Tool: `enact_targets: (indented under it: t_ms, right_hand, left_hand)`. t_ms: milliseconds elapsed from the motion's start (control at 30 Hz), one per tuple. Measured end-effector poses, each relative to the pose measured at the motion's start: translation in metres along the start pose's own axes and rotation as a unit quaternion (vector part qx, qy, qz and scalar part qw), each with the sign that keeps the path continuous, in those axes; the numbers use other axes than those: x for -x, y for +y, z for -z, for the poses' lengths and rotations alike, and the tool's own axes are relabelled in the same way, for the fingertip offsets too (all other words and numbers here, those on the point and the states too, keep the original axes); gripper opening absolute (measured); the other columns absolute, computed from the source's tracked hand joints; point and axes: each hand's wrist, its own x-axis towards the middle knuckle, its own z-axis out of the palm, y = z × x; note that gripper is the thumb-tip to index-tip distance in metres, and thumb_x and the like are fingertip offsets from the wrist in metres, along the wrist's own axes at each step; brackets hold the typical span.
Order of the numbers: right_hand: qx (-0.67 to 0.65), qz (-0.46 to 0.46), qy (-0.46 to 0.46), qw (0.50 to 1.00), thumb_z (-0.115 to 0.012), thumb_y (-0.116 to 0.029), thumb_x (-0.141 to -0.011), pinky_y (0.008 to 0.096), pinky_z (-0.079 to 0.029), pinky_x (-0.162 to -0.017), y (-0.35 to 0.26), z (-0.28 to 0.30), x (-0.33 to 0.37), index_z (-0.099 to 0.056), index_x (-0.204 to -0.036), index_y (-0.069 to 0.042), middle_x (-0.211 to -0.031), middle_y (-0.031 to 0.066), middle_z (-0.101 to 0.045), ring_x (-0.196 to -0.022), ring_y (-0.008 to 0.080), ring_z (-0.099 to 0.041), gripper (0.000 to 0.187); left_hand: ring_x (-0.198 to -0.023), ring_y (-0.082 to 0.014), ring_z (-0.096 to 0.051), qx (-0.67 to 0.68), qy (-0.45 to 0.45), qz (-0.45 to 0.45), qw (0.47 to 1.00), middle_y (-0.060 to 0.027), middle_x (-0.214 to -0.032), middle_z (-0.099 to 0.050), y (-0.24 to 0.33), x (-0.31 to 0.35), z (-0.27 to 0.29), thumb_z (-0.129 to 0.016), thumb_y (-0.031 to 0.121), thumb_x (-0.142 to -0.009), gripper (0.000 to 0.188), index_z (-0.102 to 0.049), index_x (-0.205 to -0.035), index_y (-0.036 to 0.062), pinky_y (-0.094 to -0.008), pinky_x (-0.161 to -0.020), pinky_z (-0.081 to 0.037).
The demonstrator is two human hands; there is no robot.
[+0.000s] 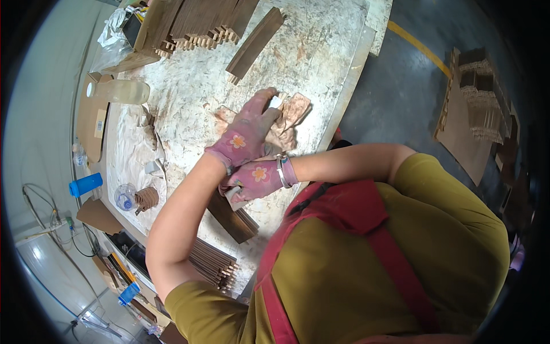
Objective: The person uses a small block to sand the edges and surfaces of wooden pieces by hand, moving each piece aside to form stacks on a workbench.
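Note:
Both my hands wear pink flowered work gloves and cross closely over a worn, pale worktable (189,74). My left hand (243,132) is the farther one, its fingers curled around a small white piece (276,102) I cannot identify. Under and beside those fingers lies a crumpled, brown-stained cloth (295,109). Nearer my body, my right hand (258,180) sits just below the left wrist with bent fingers. A pale grey bit shows at its fingertips, too unclear to name. Dark brown wooden strips (238,221) lie partly under that hand.
Stacked dark wooden strips (200,20) fill the far side, with a separate bundle (256,45) beside them. More strips (209,261) lie by my left elbow. At the left stand a cloudy bottle (120,92) and a clear plastic bottle (126,196). Across the floor, stacked pieces (484,97) rest on a board.

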Motion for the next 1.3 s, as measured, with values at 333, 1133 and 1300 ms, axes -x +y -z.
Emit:
enact_targets:
  t_ms: [333, 1133, 1300]
  right_hand:
    - [-0.146, -0.054, -0.017, 0.988, -0.064, -0.023, -0.086, 0.0341, -0.052, -0.069, -0.008, 0.003, -0.004, -0.061, -0.109, -0.002, -0.095, 0.0157, -0.066, -0.078, 0.0232, -0.065, 0.031]
    - [-0.31, -0.017, 0.42, 0.853, -0.061, -0.018, -0.092, 0.0253, -0.053, -0.077, -0.02, 0.165, 0.098, -0.058, -0.119, -0.001, -0.104, 0.0055, -0.064, -0.091, 0.0131, -0.062, 0.032]
    - [-0.297, -0.115, 0.377, 0.87, -0.063, -0.019, -0.091, 0.0278, -0.053, -0.079, -0.012, 0.163, 0.098, -0.057, -0.118, 0.002, -0.102, 0.0093, -0.064, -0.093, 0.0162, -0.063, 0.036]
  left_hand:
    - [-0.094, -0.0259, -0.062, 0.18, 0.27, 0.187, 0.927, -0.0149, -0.105, -0.063, -0.007, -0.007, 0.033, -0.059, 0.005, -0.086, 0.029, -0.053, -0.115, 0.0044, -0.0355, -0.082, -0.049]
    - [-0.116, -0.0351, -0.054, 0.05, 0.244, 0.3, 0.921, -0.0208, -0.127, -0.055, 0.07, 0.094, -0.041, -0.065, 0.029, -0.088, 0.054, -0.05, -0.135, 0.0086, -0.0406, -0.098, -0.043]
    - [-0.106, -0.0376, -0.062, 0.298, 0.212, 0.396, 0.842, -0.0221, -0.121, -0.062, 0.032, 0.102, -0.073, -0.056, 0.029, -0.095, 0.043, -0.053, -0.132, 0.0053, -0.0397, -0.092, -0.048]
